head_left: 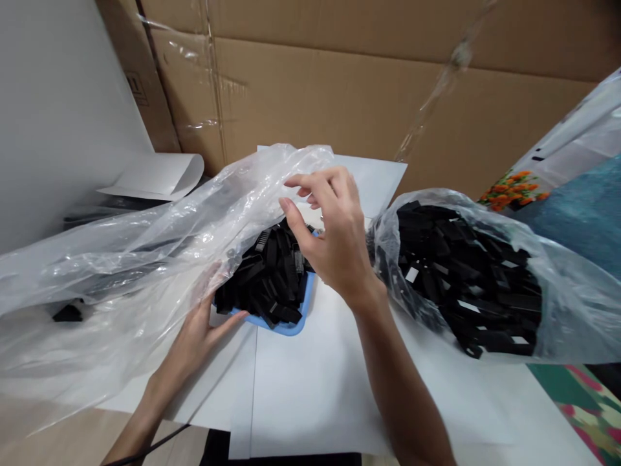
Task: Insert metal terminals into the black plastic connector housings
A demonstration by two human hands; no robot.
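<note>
A blue plastic tray (290, 331) on the white table is heaped with small black plastic parts (272, 278). My left hand (196, 333) cups the tray's near left corner, thumb along the front rim; its fingers are partly veiled by a clear plastic bag (160, 252). That bag stretches from the left edge across to the tray's far side. Above the tray's right side, my right hand (334, 226) is raised with fingers bent and thumb apart, nothing visible between them. Its fingertips are close to the bag's upper part; contact is unclear.
To the right, another clear bag (572, 310) lies gaping, full of black parts (470, 278), some with white labels. Large cardboard (320, 103) stands behind the table. A curled white sheet (155, 175) is at the back left. A cable (169, 437) runs by my left forearm.
</note>
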